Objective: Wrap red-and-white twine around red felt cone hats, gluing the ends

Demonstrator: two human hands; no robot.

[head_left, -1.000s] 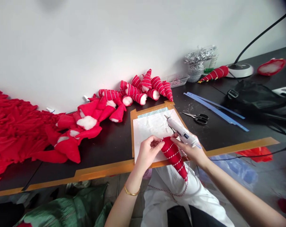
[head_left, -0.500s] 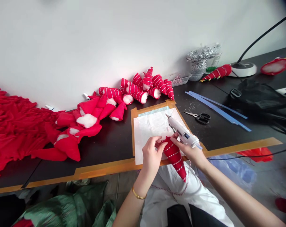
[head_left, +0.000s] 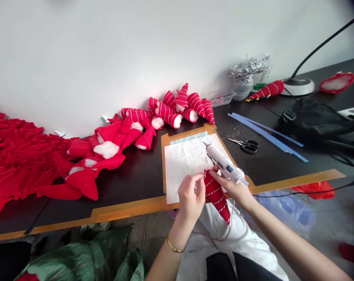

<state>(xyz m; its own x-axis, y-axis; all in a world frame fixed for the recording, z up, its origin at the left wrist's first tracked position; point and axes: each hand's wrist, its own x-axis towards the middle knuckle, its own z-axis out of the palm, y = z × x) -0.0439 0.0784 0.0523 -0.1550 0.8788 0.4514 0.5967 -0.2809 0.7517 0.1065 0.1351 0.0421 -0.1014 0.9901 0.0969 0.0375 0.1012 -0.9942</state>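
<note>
Dark tabletop point(head_left: 130, 179) — left hand point(head_left: 190, 199) pinches a striped felt cone point(head_left: 215, 199), right hand point(head_left: 232, 189) grips a hot-glue gun point(head_left: 223, 164).

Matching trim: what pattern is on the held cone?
The cone is red with white spiral stripes; head view.

A red felt cone point(head_left: 215, 196) hangs point-down over the table edge, wound in a spiral of red-and-white twisted cord point(head_left: 213, 238), whose loose length droops in a loop below the tip. The person's left hand point(head_left: 191, 199) pinches the cone's wide top end, with the fingers bunched against the felt. Their right hand point(head_left: 234, 191) steadies the cone's other side while gripping a white hot glue gun point(head_left: 225, 166) with blue markings. The gun lies tilted across the hand, its metal nozzle angled up and away over a sheet of paper.
</note>
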